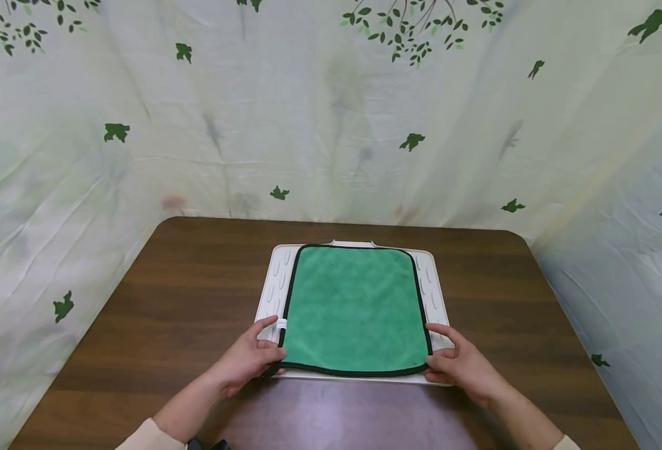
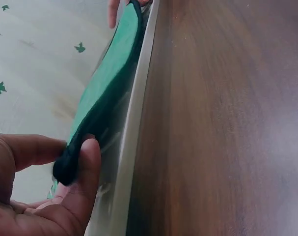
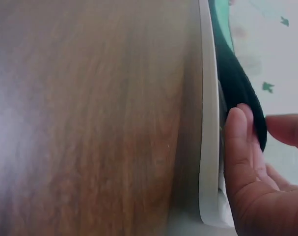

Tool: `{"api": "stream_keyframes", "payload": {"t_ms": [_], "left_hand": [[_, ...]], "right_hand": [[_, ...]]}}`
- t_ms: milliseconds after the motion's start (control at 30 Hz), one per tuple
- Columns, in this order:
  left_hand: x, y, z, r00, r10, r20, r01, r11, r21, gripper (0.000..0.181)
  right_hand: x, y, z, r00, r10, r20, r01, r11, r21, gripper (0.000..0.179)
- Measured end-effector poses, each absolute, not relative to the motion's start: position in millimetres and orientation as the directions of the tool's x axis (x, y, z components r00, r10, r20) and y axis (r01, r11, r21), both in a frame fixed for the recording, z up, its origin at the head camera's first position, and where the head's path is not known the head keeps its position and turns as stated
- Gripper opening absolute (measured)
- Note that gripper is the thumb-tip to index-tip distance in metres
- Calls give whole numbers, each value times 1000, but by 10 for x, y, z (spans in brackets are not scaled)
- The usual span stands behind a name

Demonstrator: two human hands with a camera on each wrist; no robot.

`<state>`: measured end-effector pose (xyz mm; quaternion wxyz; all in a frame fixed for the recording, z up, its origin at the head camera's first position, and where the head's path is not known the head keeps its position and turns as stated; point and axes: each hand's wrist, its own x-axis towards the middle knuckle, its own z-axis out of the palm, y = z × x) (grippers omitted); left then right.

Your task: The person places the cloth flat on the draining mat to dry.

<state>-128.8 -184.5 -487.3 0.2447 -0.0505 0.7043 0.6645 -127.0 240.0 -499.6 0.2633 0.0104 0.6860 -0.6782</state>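
Note:
A green cloth [image 1: 356,306] with a black border is spread over a white ridged board [image 1: 269,294]. At its near left corner, my left hand [image 1: 246,359] pinches the edge between thumb and fingers. My right hand [image 1: 466,365] pinches the near right corner. The left wrist view shows the cloth [image 2: 107,69] with its near edge raised a little off the board, between the left hand's [image 2: 50,196] thumb and fingers. In the right wrist view, fingers of the right hand [image 3: 257,182] lie under the cloth's dark underside [image 3: 234,78]. A small white tag [image 1: 281,324] sits on the left border.
The board lies on a brown wooden table [image 1: 195,287] with rounded far corners. Behind and at both sides hangs a pale curtain [image 1: 331,137] printed with green leaves. A small dark object [image 1: 209,445] shows at the bottom edge near the left sleeve.

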Motion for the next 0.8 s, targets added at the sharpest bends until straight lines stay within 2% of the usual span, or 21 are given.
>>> {"api": "stream_keyframes", "payload": {"t_ms": [200,333,433,600,800], "left_hand": [[-1280,-1903,-4874,-862,290,-416,-391,143,909,86],[-1275,-1920,-4898,-834,350,-426,-403,141,904,88],[-1270,-1916,-4911,-835,348,-427,-389,175,904,91],[-1234,-1909,-4919,-873,247,-421,-318,367,874,97],[-1215,-1914,-4879,-898,120,-424,-270,610,745,104]], "right_hand": [[-1266,2467,-4999,-856,-365,-367,353,106,-929,80],[-1275,2473,-5014,-851,-381,-360,326,153,-933,79],[-1288,2451,-5019,-859,-370,-354,299,200,-933,79],[-1279,2415,-5048,-880,-323,-349,247,316,-916,79],[-1272,2416,-5060,-895,-281,-345,198,445,-874,79]]}}
